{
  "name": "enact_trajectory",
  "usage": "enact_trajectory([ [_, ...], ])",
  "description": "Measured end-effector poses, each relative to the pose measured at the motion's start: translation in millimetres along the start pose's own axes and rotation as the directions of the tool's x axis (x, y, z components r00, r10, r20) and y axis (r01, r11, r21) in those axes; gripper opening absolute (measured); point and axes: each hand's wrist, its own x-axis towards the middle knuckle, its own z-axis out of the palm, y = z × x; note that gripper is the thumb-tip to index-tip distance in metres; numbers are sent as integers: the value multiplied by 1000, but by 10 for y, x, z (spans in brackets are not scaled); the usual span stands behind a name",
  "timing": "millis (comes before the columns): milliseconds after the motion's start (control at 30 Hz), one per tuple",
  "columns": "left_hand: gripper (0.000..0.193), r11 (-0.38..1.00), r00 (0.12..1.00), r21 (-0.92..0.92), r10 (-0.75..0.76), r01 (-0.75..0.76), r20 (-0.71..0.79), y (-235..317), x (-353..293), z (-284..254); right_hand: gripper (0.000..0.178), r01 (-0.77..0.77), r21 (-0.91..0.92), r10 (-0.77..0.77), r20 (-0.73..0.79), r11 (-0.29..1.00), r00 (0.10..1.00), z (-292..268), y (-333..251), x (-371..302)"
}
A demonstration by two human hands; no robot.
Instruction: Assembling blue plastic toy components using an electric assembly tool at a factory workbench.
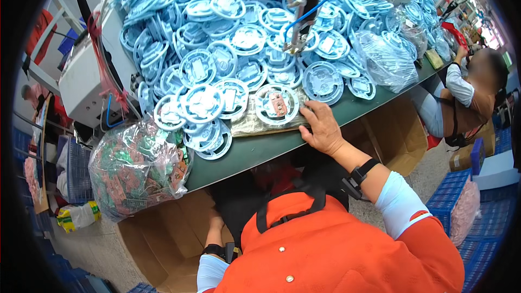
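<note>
A light-blue plastic ring part (261,116) with a small reddish circuit board (279,105) in its middle lies on a flat, worn pad (247,125) at the bench's front edge. My right hand (323,129) rests at the pad's right end, fingers and thumb apart, the fingertips close beside the ring. Whether they touch it I cannot tell. My left hand (216,220) is low, below the bench edge near the cardboard box; its fingers are hidden in shadow. Above the pad hangs a dark vertical tool (310,13) with a metal lower end and a blue hose.
A large heap of light-blue ring parts (222,8) covers the green bench (217,173). A clear bag of red and green circuit boards (138,171) hangs over the left edge. Cardboard boxes (157,233) stand below. Another person (467,97) sits at the right, near blue crates (448,198).
</note>
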Motion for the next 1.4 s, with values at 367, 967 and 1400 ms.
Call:
enact_trajectory([
  [367, 13, 880, 982, -456, 51, -131, -183, 1112, -806, -877, 45, -32, 23, 34, -95, 999, 995, -32, 77, -91],
  [967, 40, 421, 369, 388, 907, -820, -204, 3943, -586, -1100, 38, -238, 235, 263, -79, 942, 962, -607, 548, -190],
  [1400, 16, 891, 760, -134, 441, -433, 477, 3333, -1047, -1336, 20, -690, 427, 114, 799, 584, 591, -1088, -131, -501],
])
